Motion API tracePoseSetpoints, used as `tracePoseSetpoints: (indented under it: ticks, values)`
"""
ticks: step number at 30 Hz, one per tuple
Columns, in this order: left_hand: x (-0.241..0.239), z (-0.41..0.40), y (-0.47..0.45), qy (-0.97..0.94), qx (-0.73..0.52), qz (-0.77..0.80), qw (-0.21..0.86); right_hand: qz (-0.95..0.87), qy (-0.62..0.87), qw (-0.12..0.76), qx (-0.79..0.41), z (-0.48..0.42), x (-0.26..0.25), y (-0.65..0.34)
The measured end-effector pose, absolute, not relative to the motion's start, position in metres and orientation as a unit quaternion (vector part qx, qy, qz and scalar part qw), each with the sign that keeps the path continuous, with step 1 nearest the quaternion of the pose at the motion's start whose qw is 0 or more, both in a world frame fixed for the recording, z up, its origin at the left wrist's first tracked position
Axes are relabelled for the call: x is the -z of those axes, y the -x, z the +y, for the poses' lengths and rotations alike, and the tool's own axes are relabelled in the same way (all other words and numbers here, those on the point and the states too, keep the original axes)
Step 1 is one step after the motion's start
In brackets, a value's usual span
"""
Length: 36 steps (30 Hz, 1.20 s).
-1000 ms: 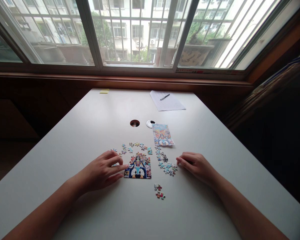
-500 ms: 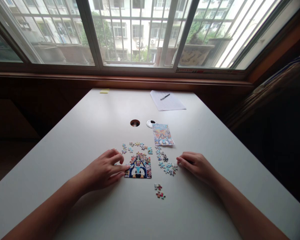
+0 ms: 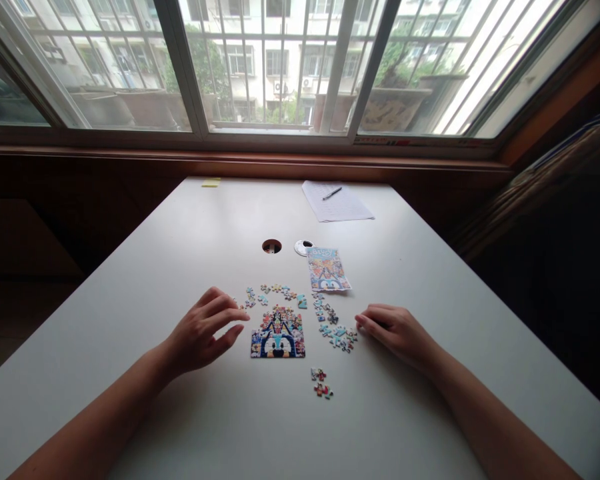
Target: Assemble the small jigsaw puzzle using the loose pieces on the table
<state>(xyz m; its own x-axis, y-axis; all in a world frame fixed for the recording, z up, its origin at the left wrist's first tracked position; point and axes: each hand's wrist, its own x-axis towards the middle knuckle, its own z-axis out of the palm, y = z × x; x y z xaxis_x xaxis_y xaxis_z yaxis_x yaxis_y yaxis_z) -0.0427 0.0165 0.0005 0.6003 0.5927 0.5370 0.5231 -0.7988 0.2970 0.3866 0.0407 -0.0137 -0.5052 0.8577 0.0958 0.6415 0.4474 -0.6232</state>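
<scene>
A partly assembled jigsaw puzzle with a blue dog's face along its bottom lies on the white table, its upper edge uneven. Just left of it hovers my left hand, fingers apart and nothing between them. My right hand rests on the table with its fingers curled in, close to a cluster of loose light-blue puzzle pieces; whatever the fingers may hold is hidden. More loose pieces form an arc behind the puzzle. Two small groups of reddish pieces lie in front, to the right.
Behind the loose pieces lies a picture sheet showing the same dog. Farther back are a round cable hole, a white ring cover, and paper with a pen on it. Yellow tape marks the far edge.
My left hand has come off the puzzle's left edge, moving slightly left and up, with its fingers spreading. The right hand stays where it was. The view has shifted a little.
</scene>
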Motion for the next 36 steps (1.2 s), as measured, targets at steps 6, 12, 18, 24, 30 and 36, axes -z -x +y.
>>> tracePoseSetpoints:
  ticks: [6,12,18,24,30,36]
  values:
    - [0.0,0.022,0.053,-0.869,-0.367,0.33,0.019,-0.828,0.452,0.204,-0.261,0.041,0.014,-0.387]
    - [0.002,0.023,0.054,-0.876,-0.352,0.328,0.025,-0.829,0.455,0.202,-0.254,0.041,0.014,-0.386]
    - [0.0,0.023,0.054,-0.885,-0.342,0.317,0.023,-0.828,0.457,0.198,-0.257,0.041,0.014,-0.387]
    - [0.002,0.023,0.056,-0.889,-0.333,0.312,0.02,-0.826,0.459,0.196,-0.261,0.04,0.014,-0.387]
    - [0.0,0.023,0.055,-0.893,-0.328,0.308,0.017,-0.828,0.457,0.194,-0.26,0.041,0.016,-0.388]
    - [-0.001,0.022,0.055,-0.897,-0.322,0.303,0.01,-0.83,0.455,0.198,-0.254,0.042,0.017,-0.388]
